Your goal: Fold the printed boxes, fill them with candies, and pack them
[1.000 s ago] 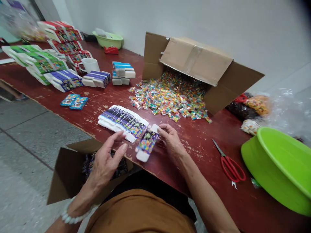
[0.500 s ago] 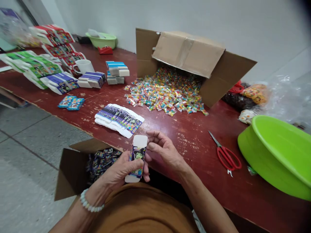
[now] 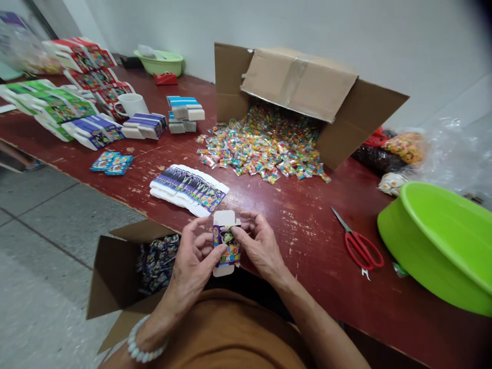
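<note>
Between my two hands is a small purple candy box [image 3: 226, 251] with a cartoon face on its front and white end flaps sticking out at top and bottom. My left hand [image 3: 196, 256] pinches its left side, thumb on the front. My right hand [image 3: 261, 246] grips the upper right edge, its thumb over the printed face. Just beyond them a fanned stack of flattened purple boxes [image 3: 188, 188] lies on the red table [image 3: 303, 230]. Left of my lap, an open carton [image 3: 111, 277] holds many dark wrapped sweets [image 3: 159, 264].
Colourful wrapped candies [image 3: 265, 148] spill from a large cardboard box [image 3: 300, 82]. Red-handled scissors [image 3: 361, 248] and a green basin [image 3: 434, 246] are on the right. Leftward stand stacked boxes [image 3: 69, 107], a white mug [image 3: 132, 105] and blue packets [image 3: 112, 163].
My right hand has closed onto the purple box, which now shows a wider front and stands slightly farther right. My left hand has shifted its grip to the box's left side.
</note>
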Demonstrator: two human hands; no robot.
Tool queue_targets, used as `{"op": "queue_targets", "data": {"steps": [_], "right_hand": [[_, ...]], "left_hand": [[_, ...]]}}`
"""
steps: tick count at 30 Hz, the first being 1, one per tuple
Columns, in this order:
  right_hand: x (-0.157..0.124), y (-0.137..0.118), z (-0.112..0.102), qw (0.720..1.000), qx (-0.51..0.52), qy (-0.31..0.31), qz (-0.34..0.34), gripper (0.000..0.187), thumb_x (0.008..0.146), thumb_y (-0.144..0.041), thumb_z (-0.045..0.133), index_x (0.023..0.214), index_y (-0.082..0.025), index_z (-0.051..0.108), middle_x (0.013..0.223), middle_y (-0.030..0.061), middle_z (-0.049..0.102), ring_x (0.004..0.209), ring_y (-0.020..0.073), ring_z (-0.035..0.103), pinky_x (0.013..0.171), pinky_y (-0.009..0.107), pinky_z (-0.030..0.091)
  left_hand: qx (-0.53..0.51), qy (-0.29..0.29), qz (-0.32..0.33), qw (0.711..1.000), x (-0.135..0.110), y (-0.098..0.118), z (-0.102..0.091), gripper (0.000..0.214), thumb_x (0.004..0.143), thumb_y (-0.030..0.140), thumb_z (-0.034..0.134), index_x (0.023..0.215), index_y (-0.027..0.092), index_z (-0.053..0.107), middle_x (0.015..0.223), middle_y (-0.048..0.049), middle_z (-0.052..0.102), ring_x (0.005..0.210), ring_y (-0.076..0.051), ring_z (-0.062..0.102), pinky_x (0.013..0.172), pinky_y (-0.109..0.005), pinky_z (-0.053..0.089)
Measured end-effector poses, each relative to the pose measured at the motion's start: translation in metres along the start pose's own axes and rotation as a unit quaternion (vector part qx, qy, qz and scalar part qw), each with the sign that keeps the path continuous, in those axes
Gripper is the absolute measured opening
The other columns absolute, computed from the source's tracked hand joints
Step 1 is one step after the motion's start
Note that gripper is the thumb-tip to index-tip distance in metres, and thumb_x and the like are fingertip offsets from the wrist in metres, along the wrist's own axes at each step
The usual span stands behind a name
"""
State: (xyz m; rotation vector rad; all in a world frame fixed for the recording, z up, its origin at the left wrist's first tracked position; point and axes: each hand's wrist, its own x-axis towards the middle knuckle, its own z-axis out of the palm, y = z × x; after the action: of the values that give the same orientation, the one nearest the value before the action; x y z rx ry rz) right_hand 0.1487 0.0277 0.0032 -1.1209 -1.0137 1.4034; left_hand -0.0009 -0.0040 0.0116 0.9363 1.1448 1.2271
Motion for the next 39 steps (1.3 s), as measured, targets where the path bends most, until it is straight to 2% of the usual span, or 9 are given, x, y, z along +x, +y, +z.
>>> {"op": "queue_targets", "data": {"steps": [5,9,12,19,23,27,31,35,39], "right_hand": [[-0.004,0.011,0.004,0.998,0.018,-0.003,-0.056,0.032,0.077,-0.035,0.078,0.102,-0.023,0.061,0.082,-0.0022,0.067,0.071,0.0123,0.060,0.067,0.024,0.048],[-0.003,0.012,0.001,0.998,-0.014,-0.020,-0.053,0.023,0.080,-0.041,0.075,0.087,-0.020,0.068,0.077,-0.0012,0.067,0.067,0.0122,0.057,0.064,0.024,0.046],[0.002,0.003,-0.004,0.998,-0.017,-0.049,0.019,0.030,0.075,-0.044,0.079,0.073,-0.017,0.066,0.065,-0.0018,0.064,0.059,0.0114,0.055,0.059,0.024,0.045],[0.007,-0.012,-0.007,0.989,0.050,-0.112,0.087,0.034,0.067,-0.035,0.088,0.090,-0.018,0.070,0.077,-0.0003,0.071,0.065,0.0118,0.062,0.065,0.025,0.050],[0.006,0.003,-0.009,0.994,0.009,-0.109,-0.005,0.025,0.074,-0.038,0.084,0.078,-0.017,0.071,0.077,0.0021,0.073,0.067,0.0133,0.064,0.067,0.027,0.051],[0.004,0.006,-0.010,0.991,-0.019,-0.117,-0.059,0.020,0.083,-0.039,0.075,0.086,-0.020,0.071,0.073,0.0008,0.072,0.053,0.0114,0.060,0.056,0.026,0.049],[0.002,-0.007,-0.012,0.959,-0.162,-0.158,-0.171,0.017,0.090,-0.033,0.067,0.081,-0.020,0.072,0.099,0.0075,0.078,0.085,0.0185,0.071,0.078,0.032,0.053],[0.004,-0.011,-0.011,0.970,-0.160,-0.160,-0.090,0.014,0.087,-0.032,0.070,0.083,-0.019,0.071,0.101,0.0072,0.077,0.076,0.0163,0.070,0.068,0.029,0.054],[0.006,-0.008,-0.004,0.984,-0.004,-0.170,0.059,0.017,0.083,-0.034,0.075,0.089,-0.019,0.070,0.075,0.0010,0.072,0.051,0.0116,0.060,0.050,0.025,0.050]], "left_hand": [[0.081,0.018,0.038,0.996,-0.005,-0.002,0.000,0.060,0.077,0.030,0.079,0.131,0.023,0.055,0.131,-0.0120,0.068,0.111,-0.025,0.068,0.088,-0.031,0.056],[0.078,-0.004,0.016,0.997,-0.001,-0.006,-0.007,0.045,0.081,0.042,0.073,0.119,0.019,0.065,0.113,-0.0089,0.075,0.095,-0.023,0.070,0.080,-0.030,0.058],[0.098,-0.029,0.002,0.995,0.003,-0.005,-0.011,0.034,0.085,0.046,0.068,0.107,0.019,0.070,0.095,-0.0054,0.077,0.082,-0.020,0.070,0.070,-0.026,0.057],[0.130,-0.007,0.064,0.989,0.006,-0.001,-0.010,0.021,0.084,0.038,0.072,0.093,0.019,0.072,0.095,-0.0035,0.075,0.086,-0.018,0.068,0.079,-0.025,0.054],[-0.012,0.009,-0.025,1.000,0.004,0.002,-0.006,0.050,0.076,0.037,0.083,0.115,0.025,0.054,0.084,0.0028,0.073,0.071,-0.015,0.068,0.066,-0.025,0.055],[-0.104,-0.081,-0.183,0.974,0.001,0.008,-0.003,0.059,0.081,0.055,0.073,0.125,0.021,0.054,0.083,-0.0027,0.073,0.059,-0.018,0.069,0.052,-0.025,0.053],[-0.146,-0.110,-0.257,0.949,0.001,0.008,-0.001,0.056,0.091,0.059,0.057,0.133,0.022,0.055,0.078,-0.0042,0.072,0.046,-0.016,0.064,0.046,-0.026,0.051],[-0.123,-0.089,-0.227,0.962,0.002,0.003,0.001,0.055,0.091,0.061,0.055,0.129,0.021,0.059,0.073,-0.0029,0.070,0.045,-0.015,0.062,0.045,-0.024,0.049],[-0.091,-0.092,-0.207,0.970,0.003,0.000,0.002,0.062,0.082,0.072,0.058,0.100,0.014,0.070,0.067,-0.0030,0.067,0.045,-0.014,0.061,0.044,-0.023,0.046]]}}
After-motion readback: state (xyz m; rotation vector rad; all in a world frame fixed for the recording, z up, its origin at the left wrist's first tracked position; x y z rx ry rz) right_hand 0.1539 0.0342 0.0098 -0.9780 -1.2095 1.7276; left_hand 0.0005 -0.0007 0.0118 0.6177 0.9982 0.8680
